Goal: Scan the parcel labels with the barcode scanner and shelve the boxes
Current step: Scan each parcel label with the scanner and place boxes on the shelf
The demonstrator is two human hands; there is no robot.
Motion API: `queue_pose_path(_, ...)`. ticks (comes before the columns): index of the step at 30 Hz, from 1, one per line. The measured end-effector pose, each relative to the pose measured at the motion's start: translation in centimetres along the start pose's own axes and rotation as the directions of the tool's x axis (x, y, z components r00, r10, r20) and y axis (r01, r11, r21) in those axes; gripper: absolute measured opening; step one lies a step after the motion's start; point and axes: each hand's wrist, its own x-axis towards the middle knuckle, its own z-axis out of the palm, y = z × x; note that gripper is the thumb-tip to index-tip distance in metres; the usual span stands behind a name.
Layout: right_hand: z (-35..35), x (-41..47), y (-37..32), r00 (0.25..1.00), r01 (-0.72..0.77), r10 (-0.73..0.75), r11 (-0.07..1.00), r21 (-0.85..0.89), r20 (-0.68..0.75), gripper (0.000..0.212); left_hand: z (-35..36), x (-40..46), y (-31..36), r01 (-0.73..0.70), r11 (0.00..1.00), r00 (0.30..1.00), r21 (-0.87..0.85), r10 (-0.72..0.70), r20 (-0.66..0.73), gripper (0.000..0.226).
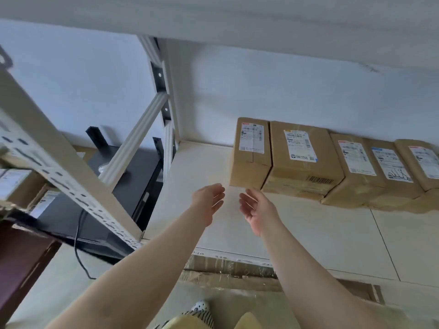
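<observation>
Down at the bottom edge, a striped and dotted bit of clothing (198,309) and something pale yellow (187,322) sit closest to the camera. Just beyond, a flattened, tape-wrapped piece of cardboard (228,269) lies below the front lip of the shelf board (320,233).

Two bare forearms reach up and forward over that board. The left hand (209,200) hangs in the air with fingers straight and loosely spread, palm turned inward: a wide, relaxed grip with nothing in it. The right hand (255,207) mirrors it, palm facing left, fingers extended and slightly cupped, also holding nothing. The two hands are near each other, apart, neither touching a box.

Just past the fingertips stands the row of parcels, lined up along the back of the shelf against the white wall (285,91). The leftmost box (249,157) is closest to the hands, its white label (252,138) facing out. Pressed against its right side is a wider box (304,162) with its own label (299,144) and a printed barcode low on its face. Three more labelled boxes (356,172) run off to the right edge.

Off to the left, a perforated shelf upright (71,176) slants across the view, with a black unit (133,181) and a dark cable (78,245) behind it. No scanner can be made out.
</observation>
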Motion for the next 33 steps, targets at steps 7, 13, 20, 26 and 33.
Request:
queue_pose_path(7, -1.2, -3.9, 6.7, 0.996, -0.049, 0.057, 0.993, -0.107, 0.073, 0.008, -8.0, -6.3, -6.5, -0.032, 0.994, 0.979, -0.108, 0.009, -0.205, 0.012)
queue_pose_path(13, 0.9, -7.3, 14.1, 0.961, -0.173, 0.224, 0.943, -0.283, 0.16, 0.007, -16.9, -11.4, -9.2, -0.078, 0.986, 0.905, -0.147, 0.009, -0.425, 0.011)
queue_pose_path(20, 8.2, -11.7, 20.6, 0.885, -0.183, 0.349, 0.869, -0.46, 0.308, 0.012, -27.6, -14.1, -7.1, -0.203, 0.942, 0.825, -0.266, 0.018, -0.565, 0.009)
queue_pose_path(26, 17.2, -13.4, 27.4, 0.85, -0.155, 0.413, 0.789, -0.594, 0.327, 0.013, -36.9, -14.4, -4.3, -0.265, 0.903, 0.806, -0.338, 0.015, -0.592, 0.003)
queue_pose_path(33, 31.6, -15.1, 39.0, 0.836, -0.176, 0.465, 0.73, -0.66, 0.291, 0.017, -54.1, -14.1, 3.4, -0.311, 0.87, 0.753, -0.382, -0.019, -0.657, 0.004)
